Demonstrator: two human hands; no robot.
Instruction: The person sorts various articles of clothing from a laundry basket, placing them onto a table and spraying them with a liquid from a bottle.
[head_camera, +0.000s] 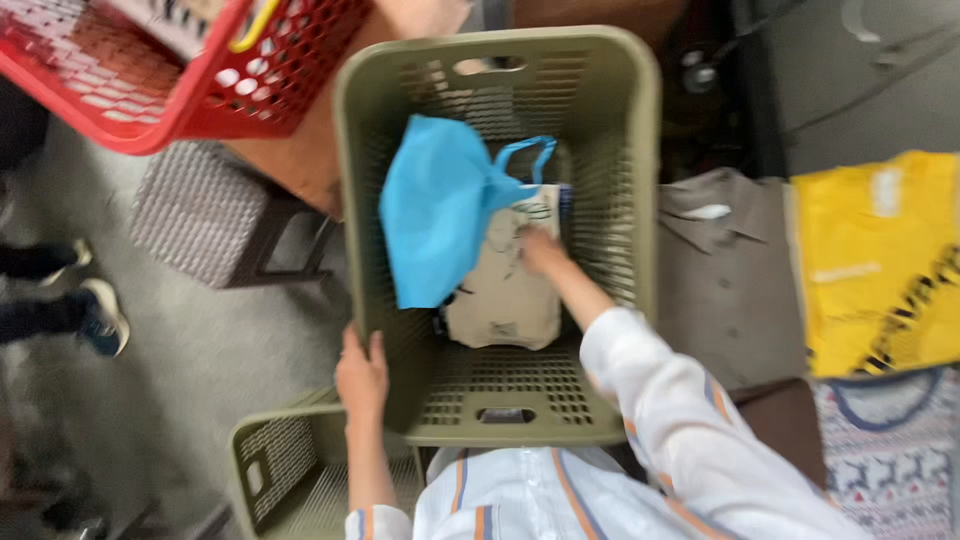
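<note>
An olive-green plastic basket (630, 200) stands in front of me. My left hand (362, 375) grips its near left rim. My right hand (541, 250) reaches down inside it and rests on a beige cloth bag (505, 300) lying on the basket's floor; whether the fingers grip the bag is blurred. A bright blue fabric bag (440, 220) with a loop handle lies draped over the left inner side, partly covering the beige bag.
A second olive basket (275, 460) sits low at the left. A red basket (190, 70) is at the top left above a grey stool (200, 215). Grey, yellow and patterned garments (880, 270) lie at the right. Another person's shoes (100, 315) are at far left.
</note>
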